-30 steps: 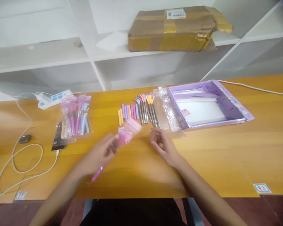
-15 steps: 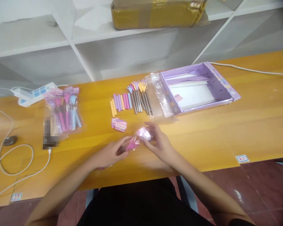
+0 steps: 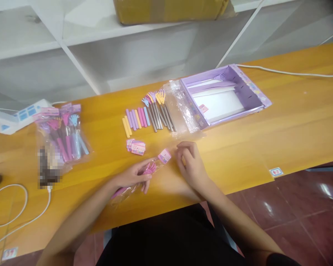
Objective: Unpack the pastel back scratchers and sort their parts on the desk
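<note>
My left hand (image 3: 135, 174) is closed around a pink back scratcher (image 3: 150, 168) in a clear plastic bag. The hand-shaped head shows past my fingers, and the pink handle sticks out below my palm. At the bag's far end is a small pink card (image 3: 164, 156). My right hand (image 3: 191, 162) is just right of that card, apart from it, with fingers curled; whether they pinch anything is hidden. A small stack of pink cards (image 3: 138, 147) lies beyond my left hand. Farther back are back scratchers with metal rods (image 3: 162, 111) and a row of coloured handle sleeves (image 3: 137, 119).
Bagged back scratchers (image 3: 65, 138) lie at the left beside a power strip (image 3: 23, 116) and a white cable (image 3: 48, 210). A purple display box (image 3: 192, 101) stands at the back right, with clear plastic bags (image 3: 183, 111) against it. A taped carton (image 3: 169, 11) sits on the shelf.
Both hands met at the bagged back scratcher half a second ago; now my right hand is apart from it. The pink cards, earlier by my left hand, lie on the table. The view has shifted.
</note>
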Motion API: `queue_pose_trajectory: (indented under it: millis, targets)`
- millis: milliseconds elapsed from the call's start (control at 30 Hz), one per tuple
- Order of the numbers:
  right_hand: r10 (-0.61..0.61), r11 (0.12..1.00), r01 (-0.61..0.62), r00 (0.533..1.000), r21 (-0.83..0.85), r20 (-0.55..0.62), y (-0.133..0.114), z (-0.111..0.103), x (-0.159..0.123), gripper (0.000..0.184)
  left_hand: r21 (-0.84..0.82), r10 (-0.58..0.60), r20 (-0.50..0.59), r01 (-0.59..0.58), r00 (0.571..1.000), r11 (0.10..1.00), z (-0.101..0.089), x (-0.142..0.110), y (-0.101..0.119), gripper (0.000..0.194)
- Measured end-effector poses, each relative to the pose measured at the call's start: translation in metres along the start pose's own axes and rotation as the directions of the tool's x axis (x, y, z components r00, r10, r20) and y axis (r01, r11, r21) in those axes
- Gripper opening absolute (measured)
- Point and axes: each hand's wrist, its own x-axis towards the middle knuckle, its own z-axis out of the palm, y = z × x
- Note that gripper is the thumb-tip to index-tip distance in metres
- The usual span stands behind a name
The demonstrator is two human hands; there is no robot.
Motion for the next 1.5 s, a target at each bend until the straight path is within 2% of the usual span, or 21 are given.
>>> queue_pose_trajectory:
  millis: [133, 333, 400, 467, 533, 600, 700, 767, 833, 933, 1000, 1100, 1133, 1167, 1200, 1233, 1267, 1333, 1400, 1467, 1500]
  targets:
    - [-0.022, 0.999, 0.016, 0.992, 0.052, 0.125, -0.01, -0.006, 0.003, 0.024, -0.006, -0.005, 0.049, 0.006, 0.999, 1.0, -0.003, 0.001, 0.001, 0.096]
    - [0.063, 0.959, -0.126, 0.967, 0.252, 0.245, -0.006, -0.014, 0.018, 0.014, -0.006, 0.003, 0.076, -0.003, 0.997, 1.0, -0.004, 0.0, -0.001, 0.094]
    - [0.091, 0.962, -0.137, 0.976, 0.234, 0.2, 0.005, -0.025, 0.027, 0.019, 0.009, 0.009, 0.068, -0.01, 0.998, 1.0, -0.004, -0.003, -0.001, 0.091]
    - [0.148, 0.974, -0.153, 0.988, 0.168, 0.042, 0.014, -0.037, 0.039, 0.023, 0.017, -0.007, 0.084, 0.005, 0.996, 1.0, -0.005, -0.006, -0.001, 0.09]
    - [0.186, 0.972, -0.181, 0.982, 0.147, -0.017, 0.015, -0.041, 0.052, 0.024, 0.026, -0.053, 0.127, 0.05, 0.991, 0.998, -0.006, -0.009, 0.001, 0.092]
    - [0.184, 0.963, -0.2, 0.978, 0.18, 0.1, 0.007, -0.03, 0.066, 0.024, 0.049, -0.104, 0.167, 0.097, 0.981, 0.994, -0.007, -0.01, 0.003, 0.09]
    - [0.114, 0.963, -0.174, 0.954, 0.204, 0.276, -0.011, 0.011, 0.088, 0.027, 0.085, -0.125, 0.165, 0.112, 0.978, 0.99, -0.007, -0.009, 0.007, 0.074]
    - [0.052, 0.976, -0.127, 0.926, 0.178, 0.373, -0.018, 0.037, 0.101, 0.036, 0.088, -0.115, 0.144, 0.103, 0.983, 0.991, -0.006, -0.009, 0.009, 0.064]
    - [0.022, 0.981, -0.104, 0.894, 0.161, 0.447, -0.017, 0.048, 0.11, 0.049, 0.08, -0.099, 0.119, 0.09, 0.988, 0.993, -0.005, -0.009, 0.009, 0.057]
    - [0.082, 0.943, -0.22, 0.88, 0.249, 0.467, -0.006, 0.029, 0.107, 0.07, 0.044, -0.057, 0.106, 0.052, 0.993, 0.998, -0.006, -0.008, 0.008, 0.054]
    - [0.071, 0.891, -0.303, 0.828, 0.337, 0.556, -0.003, 0.007, 0.096, 0.077, 0.008, -0.022, 0.104, 0.021, 0.994, 1.0, -0.008, -0.007, 0.006, 0.055]
    - [-0.032, 0.895, -0.3, 0.696, 0.331, 0.718, -0.012, -0.015, 0.072, 0.06, -0.029, 0.001, 0.104, 0.002, 0.995, 1.0, -0.011, -0.005, 0.003, 0.058]
    - [-0.027, 0.91, -0.278, 0.7, 0.308, 0.714, -0.019, -0.018, 0.064, 0.051, -0.033, 0.001, 0.114, 0.003, 0.993, 0.999, -0.012, -0.005, 0.002, 0.06]
    - [0.001, 0.921, -0.256, 0.754, 0.293, 0.656, -0.026, -0.019, 0.058, 0.046, -0.031, -0.003, 0.129, 0.007, 0.992, 0.999, -0.013, -0.005, 0.001, 0.061]
    - [0.048, 0.927, -0.235, 0.846, 0.291, 0.531, -0.033, -0.021, 0.053, 0.045, -0.024, -0.005, 0.147, 0.009, 0.989, 1.0, -0.013, -0.006, 0.001, 0.062]
    - [0.099, 0.932, -0.211, 0.93, 0.294, 0.354, -0.039, -0.023, 0.051, 0.046, -0.016, -0.007, 0.169, 0.01, 0.986, 1.0, -0.013, -0.006, 0.0, 0.061]
    - [0.13, 0.939, -0.181, 0.974, 0.292, 0.185, -0.043, -0.027, 0.05, 0.046, -0.009, -0.009, 0.191, 0.011, 0.982, 1.0, -0.013, -0.007, 0.0, 0.061]
    - [0.129, 0.956, -0.119, 0.991, 0.267, -0.019, -0.047, -0.04, 0.054, 0.044, 0.003, -0.013, 0.228, 0.012, 0.974, 1.0, -0.012, -0.008, 0.001, 0.059]
    - [0.111, 0.961, -0.061, 0.978, 0.27, -0.176, -0.044, -0.054, 0.061, 0.043, 0.029, -0.02, 0.237, 0.014, 0.971, 0.999, -0.01, -0.008, 0.003, 0.056]
    - [0.155, 0.93, 0.005, 0.901, 0.367, -0.405, -0.039, -0.063, 0.066, 0.041, 0.066, -0.021, 0.224, 0.006, 0.974, 0.998, -0.009, -0.009, 0.005, 0.051]
    - [0.198, 0.9, 0.028, 0.862, 0.435, -0.467, -0.037, -0.064, 0.067, 0.04, 0.076, -0.015, 0.22, -0.001, 0.975, 0.997, -0.008, -0.009, 0.006, 0.049]
